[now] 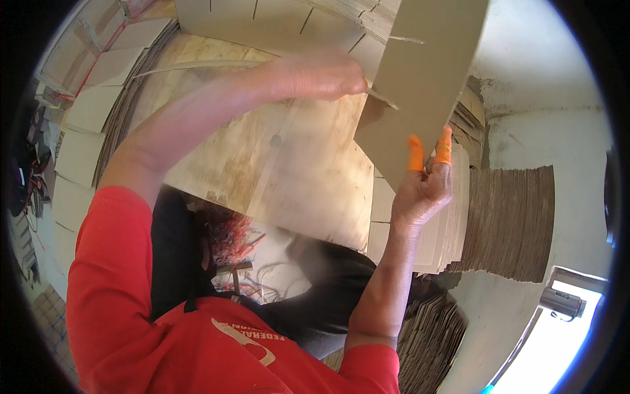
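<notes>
Raised at the upper right is a long brown cardboard panel (pixel 430 72) with short slits, tilted over the corner of a wooden board (pixel 295 177). My right hand (pixel 423 194), with orange finger covers on two fingers, is closed on the panel's lower right edge. Reaching across the board, my left hand (pixel 321 75) is slightly blurred and closed around a thin cardboard strip (pixel 203 64), seen nearly edge-on. One end of this strip trails to the left; the other sticks out past my fingers against the panel. Whether it sits in a slit, I cannot tell.
Slitted cardboard sheets (pixel 82 151) line the left side, and more lie along the far edge (pixel 262 23). To the right, a thick cardboard stack (pixel 508 220) stands by the pale wall (pixel 551 138). Another stack (pixel 426 338) is low beside my right arm. Red strands (pixel 230 236) lie below the board.
</notes>
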`<control>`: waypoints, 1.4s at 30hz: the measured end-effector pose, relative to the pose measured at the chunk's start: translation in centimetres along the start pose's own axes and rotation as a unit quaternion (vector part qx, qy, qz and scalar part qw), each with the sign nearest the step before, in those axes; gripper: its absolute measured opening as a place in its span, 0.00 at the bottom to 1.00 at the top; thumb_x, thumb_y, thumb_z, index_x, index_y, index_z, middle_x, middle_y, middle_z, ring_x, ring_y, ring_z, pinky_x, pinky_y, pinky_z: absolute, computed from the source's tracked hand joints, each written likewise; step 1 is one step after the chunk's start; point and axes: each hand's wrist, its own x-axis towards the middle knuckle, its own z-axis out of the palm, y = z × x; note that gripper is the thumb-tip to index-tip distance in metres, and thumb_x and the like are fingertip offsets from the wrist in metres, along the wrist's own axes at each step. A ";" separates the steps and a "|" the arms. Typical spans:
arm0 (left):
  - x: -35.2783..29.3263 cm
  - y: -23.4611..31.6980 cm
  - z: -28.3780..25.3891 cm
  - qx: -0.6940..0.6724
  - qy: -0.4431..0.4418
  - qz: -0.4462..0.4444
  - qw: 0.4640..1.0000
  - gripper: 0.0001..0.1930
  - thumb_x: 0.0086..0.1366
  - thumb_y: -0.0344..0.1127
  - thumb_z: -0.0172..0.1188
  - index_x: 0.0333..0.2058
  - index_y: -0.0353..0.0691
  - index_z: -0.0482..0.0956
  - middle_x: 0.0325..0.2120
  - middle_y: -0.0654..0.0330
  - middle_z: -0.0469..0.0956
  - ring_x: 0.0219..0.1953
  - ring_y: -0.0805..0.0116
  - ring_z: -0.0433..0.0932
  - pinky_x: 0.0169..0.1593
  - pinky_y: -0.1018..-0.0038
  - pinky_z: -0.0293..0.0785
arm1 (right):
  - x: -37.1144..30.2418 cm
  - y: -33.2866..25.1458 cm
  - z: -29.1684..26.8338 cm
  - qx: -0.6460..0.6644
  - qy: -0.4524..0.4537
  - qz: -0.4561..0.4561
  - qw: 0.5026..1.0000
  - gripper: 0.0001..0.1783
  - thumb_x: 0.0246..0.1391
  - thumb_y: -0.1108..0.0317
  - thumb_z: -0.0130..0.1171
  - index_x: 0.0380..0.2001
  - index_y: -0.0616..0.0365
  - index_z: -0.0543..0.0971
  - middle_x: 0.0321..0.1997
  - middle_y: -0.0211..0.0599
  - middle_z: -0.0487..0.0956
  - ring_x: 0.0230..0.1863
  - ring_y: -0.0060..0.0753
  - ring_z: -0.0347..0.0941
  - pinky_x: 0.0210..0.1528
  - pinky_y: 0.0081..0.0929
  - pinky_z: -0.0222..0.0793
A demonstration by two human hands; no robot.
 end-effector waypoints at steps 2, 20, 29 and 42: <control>-0.1 1.7 -1.0 0.003 -0.001 0.012 1.000 0.02 0.51 0.26 0.57 0.22 0.36 0.74 0.22 0.56 0.74 0.32 0.59 0.78 0.31 0.65 0.77 | 0.1 0.0 0.2 -0.036 -0.011 -0.038 0.999 0.27 0.54 0.74 0.63 0.58 0.63 0.70 0.52 0.43 0.77 0.41 0.36 0.79 0.41 0.28 0.78; 0.9 -9.0 0.8 0.043 0.056 -0.264 0.962 0.26 0.51 0.39 0.70 0.45 0.36 0.70 0.39 0.56 0.72 0.49 0.55 0.69 0.50 0.61 0.68 | -2.0 -0.5 1.5 -0.007 0.011 -0.066 0.998 0.26 0.56 0.76 0.59 0.58 0.59 0.68 0.50 0.45 0.77 0.45 0.45 0.77 0.44 0.32 0.75; -0.1 -16.4 8.0 0.166 0.091 -0.182 0.965 0.25 0.55 0.34 0.61 0.51 0.44 0.65 0.49 0.57 0.64 0.56 0.57 0.61 0.54 0.61 0.62 | -2.1 -0.5 1.7 0.010 0.013 -0.072 0.997 0.27 0.58 0.71 0.60 0.60 0.58 0.67 0.56 0.41 0.77 0.44 0.31 0.80 0.42 0.22 0.77; 0.5 -9.2 0.7 0.076 0.063 -0.103 0.990 0.08 0.53 0.23 0.59 0.33 0.39 0.77 0.25 0.60 0.75 0.36 0.62 0.75 0.34 0.65 0.75 | -2.0 -1.4 0.9 0.080 -0.065 -0.059 0.993 0.37 0.52 0.78 0.64 0.65 0.59 0.63 0.42 0.35 0.80 0.35 0.19 0.76 0.40 0.17 0.75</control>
